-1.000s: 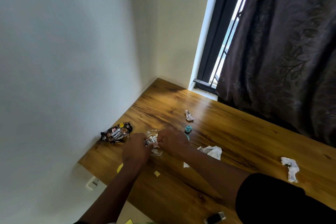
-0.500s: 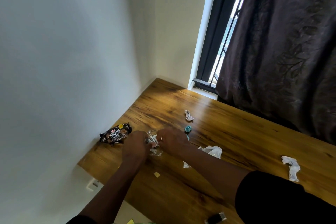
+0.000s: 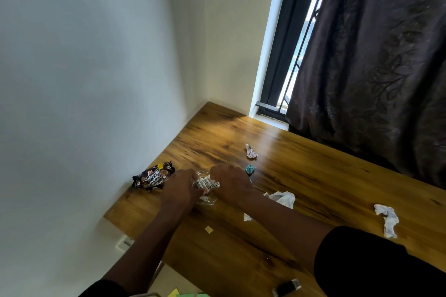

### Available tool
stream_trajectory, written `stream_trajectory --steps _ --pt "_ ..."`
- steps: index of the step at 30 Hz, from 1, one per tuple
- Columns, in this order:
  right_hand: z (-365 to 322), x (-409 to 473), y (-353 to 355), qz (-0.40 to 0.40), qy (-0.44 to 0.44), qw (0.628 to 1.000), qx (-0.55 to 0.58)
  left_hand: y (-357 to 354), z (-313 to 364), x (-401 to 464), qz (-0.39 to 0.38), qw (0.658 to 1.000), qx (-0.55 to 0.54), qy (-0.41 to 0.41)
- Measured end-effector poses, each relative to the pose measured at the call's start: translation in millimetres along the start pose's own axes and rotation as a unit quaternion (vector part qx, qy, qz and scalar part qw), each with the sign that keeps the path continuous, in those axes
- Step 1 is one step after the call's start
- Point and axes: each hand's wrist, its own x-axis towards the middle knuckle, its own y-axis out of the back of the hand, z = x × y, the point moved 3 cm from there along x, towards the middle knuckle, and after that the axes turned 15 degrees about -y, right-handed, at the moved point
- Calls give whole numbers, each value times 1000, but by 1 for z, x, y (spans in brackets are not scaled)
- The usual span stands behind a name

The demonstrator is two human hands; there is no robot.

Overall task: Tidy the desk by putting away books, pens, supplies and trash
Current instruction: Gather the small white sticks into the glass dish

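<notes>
Both hands, left hand (image 3: 179, 188) and right hand (image 3: 230, 182), gripping printed wrapper (image 3: 207, 183) between them.

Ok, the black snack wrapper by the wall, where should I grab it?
Pinch the wrapper at its crimped end nearest the left hand, coming from the desk side, not the wall side. It lies flat and crumpled close to the wall, so that raised end offers the fingers the easiest hold.

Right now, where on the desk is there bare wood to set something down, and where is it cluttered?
Bare: the far corner of the desk by the wall and window, and the stretch along the curtain. Crowded: the near-left, where both hands work at a clear container, with the snack wrapper, teal scrap and crumpled papers close by.
</notes>
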Motion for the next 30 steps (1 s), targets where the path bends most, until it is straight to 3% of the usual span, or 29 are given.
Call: stream_trajectory --steps 10,25,30 --pt "-5 -6 -3 21 26 998 -49 -2 -6 -3 5 1000 -4 -6" --pt "4 -13 3 -11 14 1000 -9 1 -4 -8 -12 999 -38 -17" --pt "13 -25 2 20 3 999 24 -2 -2 -15 -5 999 -50 -19"
